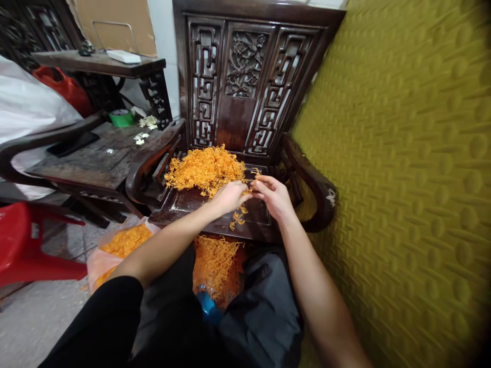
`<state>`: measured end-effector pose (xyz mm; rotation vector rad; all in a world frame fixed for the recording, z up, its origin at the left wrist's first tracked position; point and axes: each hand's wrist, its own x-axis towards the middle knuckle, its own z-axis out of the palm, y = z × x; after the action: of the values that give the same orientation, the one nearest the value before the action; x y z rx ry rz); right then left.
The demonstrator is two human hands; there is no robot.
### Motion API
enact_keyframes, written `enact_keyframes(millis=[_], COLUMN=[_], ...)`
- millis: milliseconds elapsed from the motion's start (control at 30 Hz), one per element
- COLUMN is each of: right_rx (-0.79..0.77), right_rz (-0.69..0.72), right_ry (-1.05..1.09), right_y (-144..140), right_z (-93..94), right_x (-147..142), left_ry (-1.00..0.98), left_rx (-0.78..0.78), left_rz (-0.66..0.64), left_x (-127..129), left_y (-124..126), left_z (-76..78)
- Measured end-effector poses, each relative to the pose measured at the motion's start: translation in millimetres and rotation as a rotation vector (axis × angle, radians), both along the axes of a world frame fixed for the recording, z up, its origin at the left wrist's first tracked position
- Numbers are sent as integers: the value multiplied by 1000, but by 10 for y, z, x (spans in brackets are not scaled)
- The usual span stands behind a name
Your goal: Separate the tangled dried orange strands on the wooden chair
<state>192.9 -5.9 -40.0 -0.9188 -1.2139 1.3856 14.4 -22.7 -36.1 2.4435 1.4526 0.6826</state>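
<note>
A heap of small, thin, branched orange pieces (207,168) lies on the seat of a dark carved wooden chair (238,230). Just to the right of the heap, my left hand (229,198) and my right hand (271,195) meet with fingertips nearly touching. Between them are a few orange strands (251,180), pinched in the fingers; their exact shape is too small to tell. My left fingers are closed and partly hidden behind the hand. My right thumb and fingers also pinch. Some loose orange pieces (238,219) lie on the seat below my hands.
Between my knees sits a container full of orange strands (217,260), with something blue (209,306) at its near side. A pink bag (126,243) of orange pieces and a red stool (23,245) stand left. A textured yellow-green surface (402,153) rises close on the right.
</note>
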Motion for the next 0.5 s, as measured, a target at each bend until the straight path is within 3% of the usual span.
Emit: enact_keyframes(millis=[100, 367, 500], right_rx=[94, 300, 373], right_rz=[57, -89, -134], right_ry=[-227, -569, -629], right_y=[9, 50, 33], right_z=[-66, -129, -98], right_x=[-12, -102, -116], left_ry=[32, 233, 287], left_rx=[-5, 30, 32], left_rz=[27, 182, 217], left_x=[12, 125, 169], left_y=[-56, -225, -291], left_z=[68, 177, 200])
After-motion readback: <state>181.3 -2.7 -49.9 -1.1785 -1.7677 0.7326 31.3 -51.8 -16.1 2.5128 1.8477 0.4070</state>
